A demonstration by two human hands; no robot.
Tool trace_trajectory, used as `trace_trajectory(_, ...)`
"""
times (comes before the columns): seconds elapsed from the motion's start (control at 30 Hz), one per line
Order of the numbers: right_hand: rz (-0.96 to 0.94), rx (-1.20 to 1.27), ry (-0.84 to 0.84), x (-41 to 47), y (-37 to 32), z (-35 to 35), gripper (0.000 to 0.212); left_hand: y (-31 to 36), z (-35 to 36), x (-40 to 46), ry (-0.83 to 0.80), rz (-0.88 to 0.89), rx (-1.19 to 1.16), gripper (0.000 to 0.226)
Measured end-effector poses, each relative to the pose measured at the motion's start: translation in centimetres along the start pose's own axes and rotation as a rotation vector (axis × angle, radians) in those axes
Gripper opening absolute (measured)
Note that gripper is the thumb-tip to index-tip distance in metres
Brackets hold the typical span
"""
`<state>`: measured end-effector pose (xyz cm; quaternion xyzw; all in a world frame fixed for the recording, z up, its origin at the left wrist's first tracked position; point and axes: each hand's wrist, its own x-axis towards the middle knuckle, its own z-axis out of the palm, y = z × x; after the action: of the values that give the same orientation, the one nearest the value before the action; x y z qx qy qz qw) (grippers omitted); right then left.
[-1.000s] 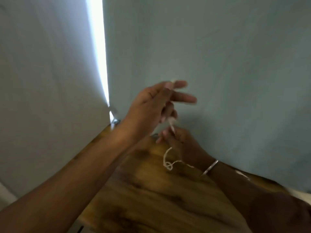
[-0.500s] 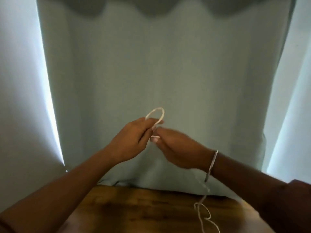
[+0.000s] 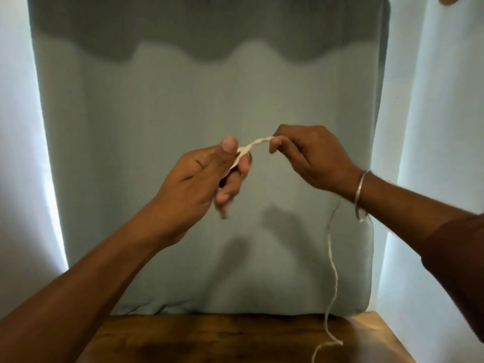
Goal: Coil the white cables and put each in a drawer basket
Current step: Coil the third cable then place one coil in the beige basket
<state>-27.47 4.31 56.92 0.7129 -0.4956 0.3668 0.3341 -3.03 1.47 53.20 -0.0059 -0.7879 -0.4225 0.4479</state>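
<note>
A thin white cable (image 3: 330, 247) is held up in the air in front of me. My left hand (image 3: 207, 176) pinches a small loop of it between thumb and fingers. My right hand (image 3: 311, 158), with a metal bangle at the wrist, grips the cable a short way to the right, so a twisted stretch runs between the two hands. From under the right wrist the rest of the cable hangs down, and its end lies curled on the wooden table (image 3: 209, 339). No drawer basket is in view.
A pale green cloth (image 3: 209, 100) hangs as a backdrop behind the table's far edge. Light curtains (image 3: 440, 127) flank it on both sides. The table's right corner shows at lower right.
The view has tilted up from the table to the backdrop. My hands rose and then drew apart, and the small loop above them became a twisted stretch between them.
</note>
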Motion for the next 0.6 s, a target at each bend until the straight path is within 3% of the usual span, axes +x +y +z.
trace_trajectory(0.13,0.297,0.456,-0.006,-3.8,-0.8,3.5,0.041,1.4,2.3,0.0,-0.069,0.005,-0.264,0.028)
trace_trajectory(0.2,0.393,0.651,-0.065,-6.0,-2.3,5.3,0.032,1.7,3.2,0.4,-0.016,-0.010,-0.397,0.026)
trace_trajectory(0.37,0.655,0.912,-0.106,-11.2,-6.2,7.7,0.046,2.0,2.1,3.2,0.165,-0.011,-0.750,0.026)
trace_trajectory(0.43,0.686,0.828,-0.139,-12.4,-6.6,8.1,0.036,1.4,1.8,4.2,0.255,-0.041,-0.769,0.026)
trace_trajectory(0.5,0.635,0.595,-0.259,-12.7,-6.6,7.9,0.023,0.2,2.2,4.9,0.340,-0.074,-0.710,0.026)
trace_trajectory(0.57,0.501,0.401,-0.392,-12.4,-7.0,7.0,0.018,-1.4,3.1,5.1,0.391,-0.086,-0.484,0.027)
trace_trajectory(0.6,0.439,0.347,-0.421,-11.9,-7.1,6.1,0.017,-2.4,3.3,5.1,0.379,-0.051,-0.256,0.027)
